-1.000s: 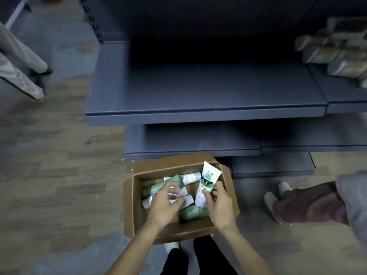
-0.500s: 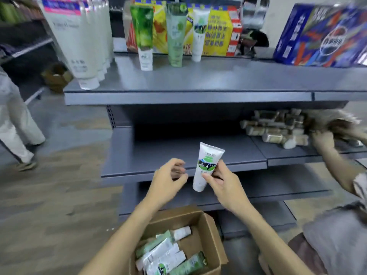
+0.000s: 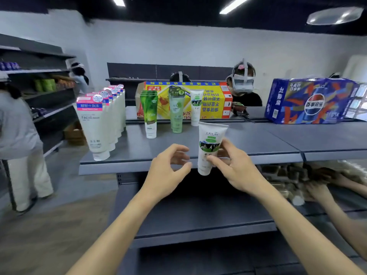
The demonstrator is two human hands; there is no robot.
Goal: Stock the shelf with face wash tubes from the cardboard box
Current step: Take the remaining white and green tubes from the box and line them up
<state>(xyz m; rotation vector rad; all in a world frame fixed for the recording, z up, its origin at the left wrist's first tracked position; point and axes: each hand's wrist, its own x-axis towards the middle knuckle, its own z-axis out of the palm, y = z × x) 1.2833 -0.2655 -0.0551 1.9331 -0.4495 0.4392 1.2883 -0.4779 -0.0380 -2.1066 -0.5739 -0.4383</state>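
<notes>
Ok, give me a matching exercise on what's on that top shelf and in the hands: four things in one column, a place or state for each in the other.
1. white cow-print tube
2. left hand
3. blue Pepsi case
4. pink-topped Facial tubes

A. far right of the top shelf
B. row at the shelf's left end
C. held upright by the right hand
D. holding nothing, fingers loosely curled

Pairs: 1-C, 2-D, 3-A, 4-B
</notes>
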